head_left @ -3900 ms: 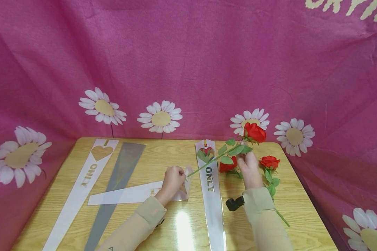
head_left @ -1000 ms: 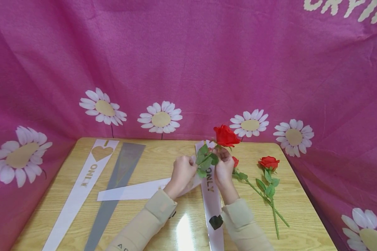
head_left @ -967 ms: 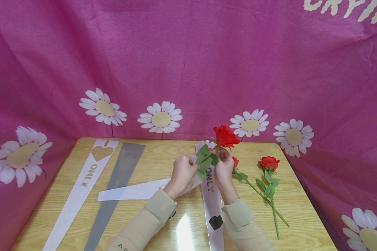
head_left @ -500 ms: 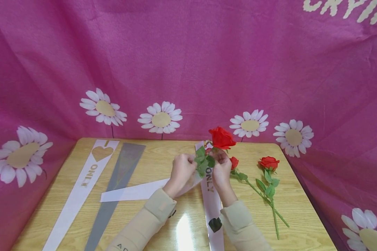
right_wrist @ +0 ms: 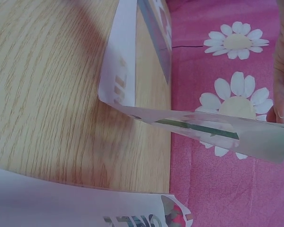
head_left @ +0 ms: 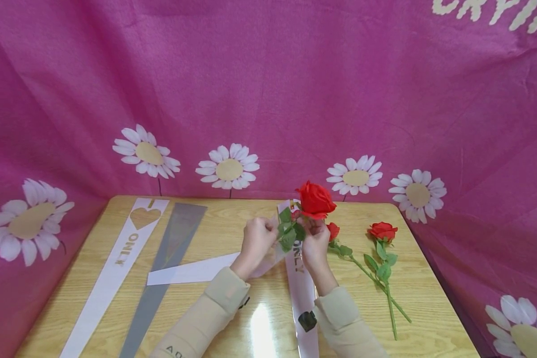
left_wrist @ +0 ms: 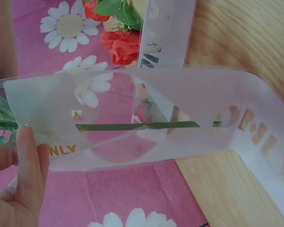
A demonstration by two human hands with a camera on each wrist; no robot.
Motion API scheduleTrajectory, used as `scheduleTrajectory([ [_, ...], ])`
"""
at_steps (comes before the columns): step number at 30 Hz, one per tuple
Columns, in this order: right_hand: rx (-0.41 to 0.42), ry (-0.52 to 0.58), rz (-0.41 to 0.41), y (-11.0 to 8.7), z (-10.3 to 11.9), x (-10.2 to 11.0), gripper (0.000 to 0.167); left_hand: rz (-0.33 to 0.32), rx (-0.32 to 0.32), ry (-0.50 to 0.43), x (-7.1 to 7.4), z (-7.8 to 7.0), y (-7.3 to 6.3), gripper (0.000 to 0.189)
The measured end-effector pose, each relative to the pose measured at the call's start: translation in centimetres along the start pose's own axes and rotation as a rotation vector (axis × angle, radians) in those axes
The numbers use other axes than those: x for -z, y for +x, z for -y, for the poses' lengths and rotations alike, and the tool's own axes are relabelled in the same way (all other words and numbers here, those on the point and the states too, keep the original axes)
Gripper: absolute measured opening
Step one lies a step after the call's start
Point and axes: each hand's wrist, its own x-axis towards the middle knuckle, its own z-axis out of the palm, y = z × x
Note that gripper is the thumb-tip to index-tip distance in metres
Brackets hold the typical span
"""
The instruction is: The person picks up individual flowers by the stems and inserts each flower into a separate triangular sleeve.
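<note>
My left hand (head_left: 257,243) pinches the upper edge of a clear and white tapered flower sleeve (head_left: 192,269), which curves down to the table. In my right hand (head_left: 315,246), just under the bloom, is an artificial red rose (head_left: 316,200). Its leaves lie at the sleeve's mouth between both hands. Through the clear film in the left wrist view, the green stem (left_wrist: 137,126) shows inside the sleeve. The right fingertips are partly hidden by the bloom and leaves. In the right wrist view, the sleeve (right_wrist: 203,130) slants down from the left hand.
Beneath the right hand lies an "ONLY" sleeve (head_left: 302,298) with a rose inside. Two loose roses, one half hidden (head_left: 333,231) and one farther right (head_left: 383,231), have crossed stems. A white sleeve (head_left: 112,278) and grey sleeve (head_left: 158,283) lie left. Pink curtain (head_left: 268,99) borders the table.
Over four seconds the rose has moved left and its stem has slid into the sleeve up to the leaves. Lately the bloom dips slightly, and the sleeve's narrow end shifts right.
</note>
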Motion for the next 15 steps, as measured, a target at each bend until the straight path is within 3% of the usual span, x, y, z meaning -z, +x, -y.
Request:
scheduleTrajectory([
  [15,0.02,-0.071,0.044,-0.01,-0.56,0.0,0.024,-0.011,-0.018,-0.022,-0.09,0.1,0.11,0.01],
])
